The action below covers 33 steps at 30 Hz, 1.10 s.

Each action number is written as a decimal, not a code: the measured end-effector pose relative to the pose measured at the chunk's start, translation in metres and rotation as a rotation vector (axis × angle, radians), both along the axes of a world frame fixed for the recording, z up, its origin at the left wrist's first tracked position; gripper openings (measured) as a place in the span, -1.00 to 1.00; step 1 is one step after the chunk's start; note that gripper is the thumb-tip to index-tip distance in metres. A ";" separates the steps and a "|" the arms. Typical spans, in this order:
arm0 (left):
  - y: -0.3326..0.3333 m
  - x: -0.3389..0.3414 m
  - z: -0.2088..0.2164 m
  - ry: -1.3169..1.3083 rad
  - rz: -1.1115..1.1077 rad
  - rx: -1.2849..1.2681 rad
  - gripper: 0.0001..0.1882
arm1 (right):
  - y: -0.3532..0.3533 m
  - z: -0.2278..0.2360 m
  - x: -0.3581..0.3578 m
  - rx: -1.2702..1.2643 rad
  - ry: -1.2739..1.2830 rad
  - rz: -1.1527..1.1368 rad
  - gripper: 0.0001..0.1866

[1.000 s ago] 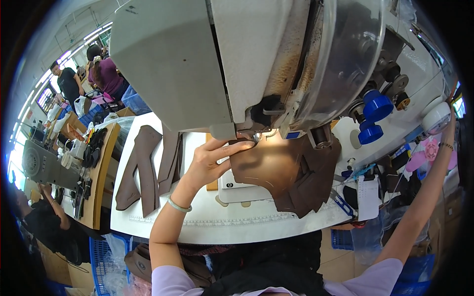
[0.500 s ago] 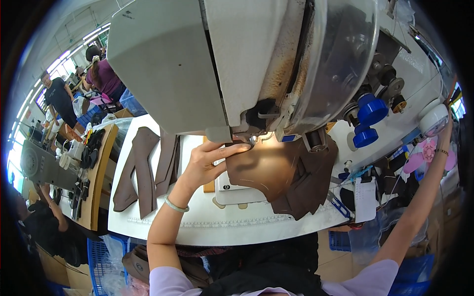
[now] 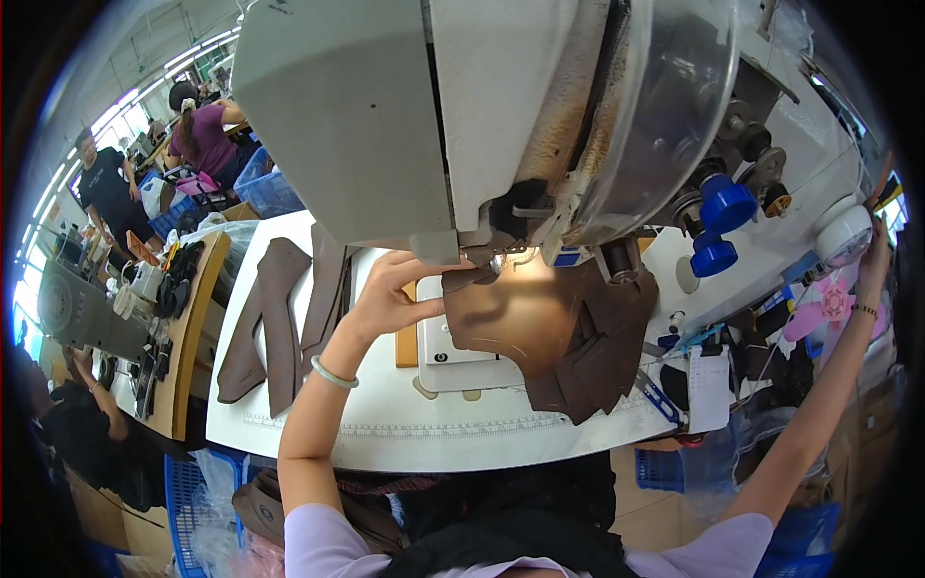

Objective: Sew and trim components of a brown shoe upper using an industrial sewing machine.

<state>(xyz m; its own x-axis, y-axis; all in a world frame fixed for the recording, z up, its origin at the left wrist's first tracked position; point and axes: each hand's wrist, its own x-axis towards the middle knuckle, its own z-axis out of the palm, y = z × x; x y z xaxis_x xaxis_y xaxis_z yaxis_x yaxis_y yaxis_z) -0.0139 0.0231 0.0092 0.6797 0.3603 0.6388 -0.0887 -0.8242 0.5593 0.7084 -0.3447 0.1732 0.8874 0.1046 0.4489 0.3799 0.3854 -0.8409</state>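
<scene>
My left hand point(image 3: 385, 301) is at the left edge of a brown leather-like piece point(image 3: 515, 323) under the sewing machine head point(image 3: 347, 125). Its thumb and fingers are stretched out and apart, the thumb touching the edge. The machine hides part of the fingertips. Light falls on the piece beside the presser foot point(image 3: 499, 262). Darker brown layered pieces point(image 3: 602, 371) lie against its right side. At the far right, my right arm reaches up and my right hand point(image 3: 875, 252) is beside a white rounded housing point(image 3: 843, 233); its fingers are too small and dim to read.
Long brown strips point(image 3: 281, 328) lie on the white table point(image 3: 328, 453) at left. Blue knobs point(image 3: 725, 204) jut from the machine's right. A blue-handled cutter point(image 3: 655, 395) and a white paper pad point(image 3: 709, 387) lie at right. People stand and sit beyond the wooden bench point(image 3: 198, 337).
My left index finger has drawn back from on top of the brown piece toward its left edge. My right hand stays by the white housing. The whole view has shifted slightly.
</scene>
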 end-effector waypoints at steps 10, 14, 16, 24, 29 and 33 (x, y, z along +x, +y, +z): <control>-0.002 -0.002 0.016 0.160 -0.148 -0.312 -0.67 | 0.017 0.005 -0.021 -0.030 0.004 0.211 -0.55; -0.002 -0.006 0.017 0.219 -0.096 -0.279 -0.69 | 0.013 0.009 -0.019 -0.012 0.006 0.194 -0.55; 0.001 -0.004 0.016 0.178 -0.128 -0.181 -0.69 | 0.018 0.003 -0.025 -0.004 0.015 0.200 -0.55; -0.001 0.001 0.007 0.216 -0.019 0.229 -0.56 | 0.023 -0.006 -0.033 0.022 0.040 0.196 -0.54; 0.001 -0.021 -0.004 0.165 -0.082 0.004 -0.52 | -0.031 0.032 0.014 0.022 -0.013 0.165 -0.53; 0.006 0.004 0.000 0.162 -0.123 0.100 -0.48 | 0.014 -0.018 0.005 0.057 0.080 0.191 -0.53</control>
